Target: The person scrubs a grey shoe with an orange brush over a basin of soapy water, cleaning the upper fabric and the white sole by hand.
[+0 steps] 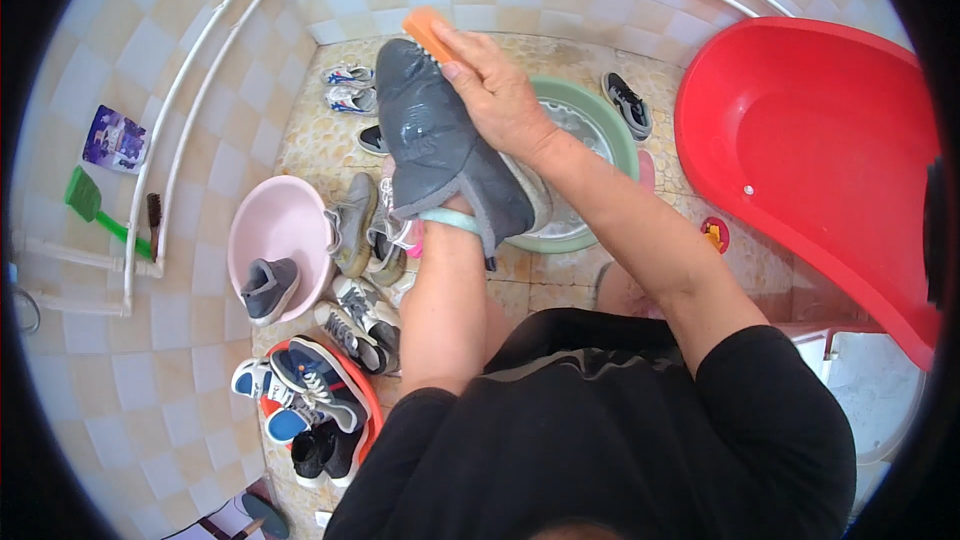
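A wet dark grey shoe (425, 125) is held up before me, toe pointing away. My left hand (458, 206) is pushed into its opening, so the fingers are hidden; only the wrist shows, with a pale green band (450, 220) round it. My right hand (500, 95) is closed around an orange scrubbing brush (428, 32), whose bristles touch the shoe near the toe. Below and behind the shoe stands a green basin (625, 140) with sudsy water, partly hidden by my right arm. A similar grey shoe (270, 290) rests in the pink basin (255, 210) at left.
Several shoes stand on the tiled floor at left, and more fill a red-orange basin (372, 410). One black shoe (627, 105) sits right of the green basin. A big red tub (800, 120) takes up the right side. White pipes (200, 70) run along the wall.
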Demonstrator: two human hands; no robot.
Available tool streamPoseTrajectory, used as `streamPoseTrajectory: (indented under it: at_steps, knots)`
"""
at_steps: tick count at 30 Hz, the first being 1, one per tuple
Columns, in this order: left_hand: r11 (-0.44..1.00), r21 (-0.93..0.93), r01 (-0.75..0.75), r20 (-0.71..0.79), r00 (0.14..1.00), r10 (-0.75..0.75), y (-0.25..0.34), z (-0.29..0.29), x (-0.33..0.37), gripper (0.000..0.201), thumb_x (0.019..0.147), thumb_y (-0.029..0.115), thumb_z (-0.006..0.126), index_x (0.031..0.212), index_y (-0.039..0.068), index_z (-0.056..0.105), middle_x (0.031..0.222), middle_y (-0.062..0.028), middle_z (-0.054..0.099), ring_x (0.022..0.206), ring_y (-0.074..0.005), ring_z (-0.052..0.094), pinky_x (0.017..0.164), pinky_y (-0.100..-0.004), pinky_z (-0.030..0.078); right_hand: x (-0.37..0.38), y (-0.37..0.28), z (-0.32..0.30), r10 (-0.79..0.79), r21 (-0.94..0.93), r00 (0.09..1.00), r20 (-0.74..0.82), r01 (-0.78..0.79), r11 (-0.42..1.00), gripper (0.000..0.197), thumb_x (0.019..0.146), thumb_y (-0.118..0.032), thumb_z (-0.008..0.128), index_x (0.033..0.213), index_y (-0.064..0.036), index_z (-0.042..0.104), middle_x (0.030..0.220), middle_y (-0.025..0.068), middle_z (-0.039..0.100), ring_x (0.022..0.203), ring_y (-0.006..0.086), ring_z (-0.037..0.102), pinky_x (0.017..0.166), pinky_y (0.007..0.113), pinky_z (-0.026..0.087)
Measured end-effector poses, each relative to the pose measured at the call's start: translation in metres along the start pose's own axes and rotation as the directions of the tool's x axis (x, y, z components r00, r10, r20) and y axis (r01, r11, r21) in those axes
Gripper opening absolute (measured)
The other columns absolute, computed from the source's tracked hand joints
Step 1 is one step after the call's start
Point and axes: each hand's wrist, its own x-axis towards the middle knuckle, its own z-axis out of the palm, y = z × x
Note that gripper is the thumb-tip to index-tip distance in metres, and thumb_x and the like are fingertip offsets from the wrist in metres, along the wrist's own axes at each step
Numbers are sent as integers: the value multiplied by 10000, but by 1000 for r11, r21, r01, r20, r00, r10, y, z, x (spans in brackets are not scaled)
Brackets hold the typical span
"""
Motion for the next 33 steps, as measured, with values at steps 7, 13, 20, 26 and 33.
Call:
streamPoseTrajectory:
  at_steps: [7,13,20,26,33]
  knots:
    - [992,-118,51,36,998,-47,-4,-12,-10,330,926,210,487,1206,49,556,1205,-140,564,1152,-267,513,1028,-359,371,-84,-12,-1,132,73,990,-43,-129,989,431,926,-75,494,1355,-48,457,1297,203,471,1150,359,501,990,348,389]
    - [887,-462,8,50,999,17,51,-25,24,326,895,74,513,1216,20,526,1143,-129,585,1071,-271,568,895,-372,466,31,-4,-17,-16,-194,1000,15,18,981,394,946,-163,489,1330,-76,489,1234,164,548,1066,344,567,909,366,440]
    - [874,-485,32,159,986,53,48,-30,13,307,895,83,512,1196,28,540,1113,-127,590,1052,-263,571,879,-362,468,17,-17,-60,117,-133,989,94,-104,986,403,965,-156,449,1357,-67,470,1249,165,550,1086,303,565,939,360,428]
    - [975,-202,-89,275,951,143,37,-26,-20,291,895,90,511,1178,35,551,1087,-125,593,1035,-256,574,864,-353,469,-29,-9,-66,28,-8,991,-133,-30,1000,404,979,-149,424,1358,-12,451,1304,150,517,1084,241,555,946,330,413]
    - [988,-38,-150,270,950,155,36,-34,-24,274,895,99,510,1158,44,565,1057,-123,597,1016,-248,577,847,-342,471,13,-3,-90,53,22,982,181,-58,998,358,969,-146,467,1291,-2,532,1182,106,621,1074,182,574,947,284,413]
